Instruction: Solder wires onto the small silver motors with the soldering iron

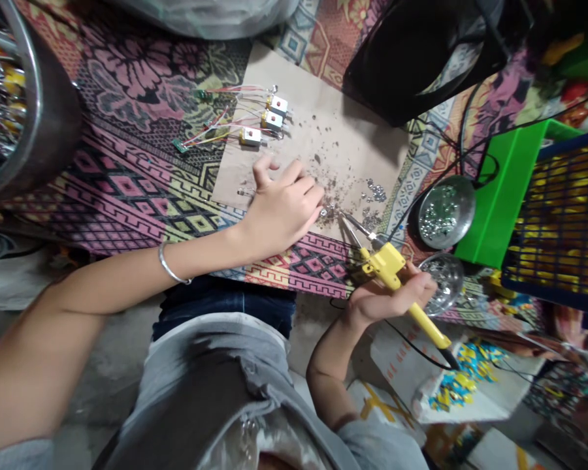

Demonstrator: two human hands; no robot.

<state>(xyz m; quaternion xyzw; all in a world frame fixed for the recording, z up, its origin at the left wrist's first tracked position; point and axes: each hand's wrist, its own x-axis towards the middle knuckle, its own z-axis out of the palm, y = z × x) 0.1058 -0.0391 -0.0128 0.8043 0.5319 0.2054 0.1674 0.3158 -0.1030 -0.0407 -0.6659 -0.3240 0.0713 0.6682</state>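
Note:
My right hand (394, 294) is wrapped round a yellow soldering iron (385, 262). The iron's metal tip and a thin second rod beside it point down at the cardboard sheet (367, 147). My left hand (287, 205) rests low over the sheet with its fingers curled. Its fingertips meet near small metal bits (329, 212) just by the iron's tip; what they pinch is hidden. Beyond my left hand stand three small white-topped motors, the nearest motor (251, 136) among them, with thin wires (210, 134) running left to small green circuit boards (179, 145).
Left is a metal bowl (53, 124) of wired parts. At right are two small dishes of metal pieces, a far dish (445, 212) and a near dish (441, 284), a green bin (500, 189) and a blue basket (558, 215). A black object (396, 59) stands at the back.

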